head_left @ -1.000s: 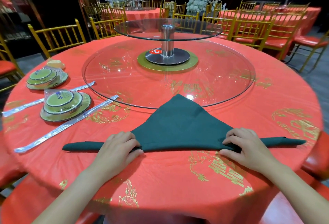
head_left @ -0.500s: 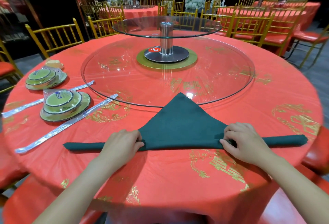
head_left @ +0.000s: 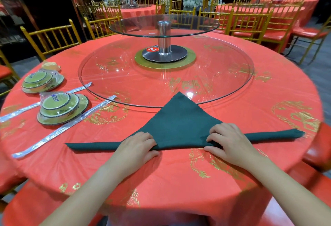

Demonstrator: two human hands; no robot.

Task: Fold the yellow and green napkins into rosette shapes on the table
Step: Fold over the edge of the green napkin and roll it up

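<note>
While the green napkin (head_left: pixel 180 123) peaks toward 12 o'clock, left hand (head_left: pixel 136 147) and right hand (head_left: pixel 231 145) pinch its rolled hem at 8 and 4.

You had bare red cloth on the counter (head_left: pixel 161 181) from its near edge up to the napkin (head_left: pixel 180 123). Straight ahead, the glass turntable (head_left: pixel 116 89) barred a low forward reach, with the napkin's tip lying over its rim. On your left, two wrapped dish stacks (head_left: pixel 61 108) and the foil-wrapped strips (head_left: pixel 60 130) stood in the way. The cloth on your right gave room.
</note>
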